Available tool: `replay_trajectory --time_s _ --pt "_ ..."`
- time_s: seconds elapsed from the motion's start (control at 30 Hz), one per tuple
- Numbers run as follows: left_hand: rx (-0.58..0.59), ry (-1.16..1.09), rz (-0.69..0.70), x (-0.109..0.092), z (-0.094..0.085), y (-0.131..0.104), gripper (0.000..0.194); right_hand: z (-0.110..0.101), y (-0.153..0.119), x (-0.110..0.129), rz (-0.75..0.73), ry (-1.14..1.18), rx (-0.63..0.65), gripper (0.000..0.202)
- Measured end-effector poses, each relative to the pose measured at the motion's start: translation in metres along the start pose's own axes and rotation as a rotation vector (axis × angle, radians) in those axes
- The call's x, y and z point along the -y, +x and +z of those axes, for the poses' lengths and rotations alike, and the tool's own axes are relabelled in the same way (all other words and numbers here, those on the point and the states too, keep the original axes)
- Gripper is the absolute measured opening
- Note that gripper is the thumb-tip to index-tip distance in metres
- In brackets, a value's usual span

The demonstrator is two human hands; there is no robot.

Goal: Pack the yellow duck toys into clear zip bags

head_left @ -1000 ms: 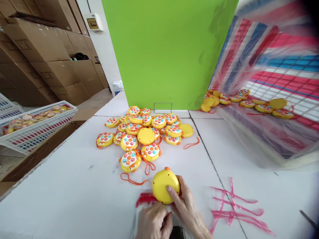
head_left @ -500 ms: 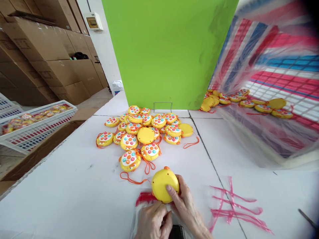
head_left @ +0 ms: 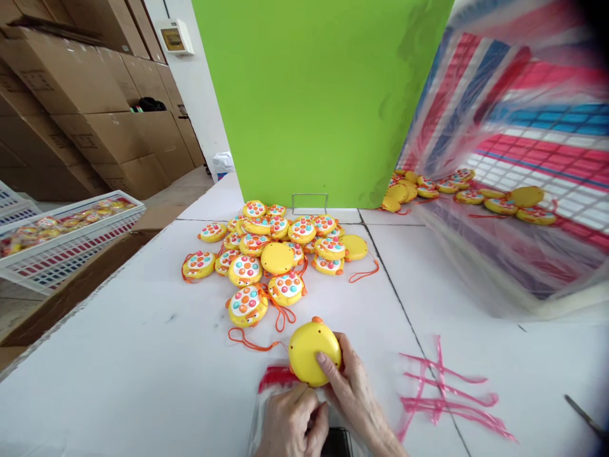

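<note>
My right hand (head_left: 356, 397) is closed around a round yellow toy (head_left: 309, 346), thumb across its plain back. Small dark holes dot this side, and an orange knob sticks out at the top. From the toy's left side an orange wrist strap (head_left: 254, 343) trails over the table. My left hand (head_left: 291, 420) is curled tight against the toy's lower edge; whatever its fingers hold is hidden. Beneath both hands lies a clear plastic bag with a red top edge (head_left: 276, 377), and a dark flat object (head_left: 337, 442) shows between my wrists.
Ahead is a pile of similar toys (head_left: 245, 271) with coloured buttons. Pink plastic strips (head_left: 442, 400) and a dark thin tool (head_left: 585, 416) lie to the right. A green board (head_left: 323, 108) stands behind, a plastic-draped basket (head_left: 547, 304) at right, a white basket (head_left: 128, 206) at left.
The view has shifted very slightly. Both hands and the yellow toy keep practically the same pose.
</note>
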State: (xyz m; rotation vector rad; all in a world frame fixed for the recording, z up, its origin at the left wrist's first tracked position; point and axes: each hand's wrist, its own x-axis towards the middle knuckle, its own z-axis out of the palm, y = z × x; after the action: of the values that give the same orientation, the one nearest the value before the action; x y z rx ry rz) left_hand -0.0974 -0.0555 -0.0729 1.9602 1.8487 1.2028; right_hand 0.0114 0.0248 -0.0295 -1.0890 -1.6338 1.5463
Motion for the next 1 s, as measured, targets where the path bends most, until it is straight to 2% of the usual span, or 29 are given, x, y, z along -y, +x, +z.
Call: replay_trajectory --time_s 1.0 --pt "0.029 0.018 -0.021 0.0028 0.0007 -0.0026 0.023 0.0008 0.0004 -0.0072 -0.007 -0.017 -0.004 0.035"
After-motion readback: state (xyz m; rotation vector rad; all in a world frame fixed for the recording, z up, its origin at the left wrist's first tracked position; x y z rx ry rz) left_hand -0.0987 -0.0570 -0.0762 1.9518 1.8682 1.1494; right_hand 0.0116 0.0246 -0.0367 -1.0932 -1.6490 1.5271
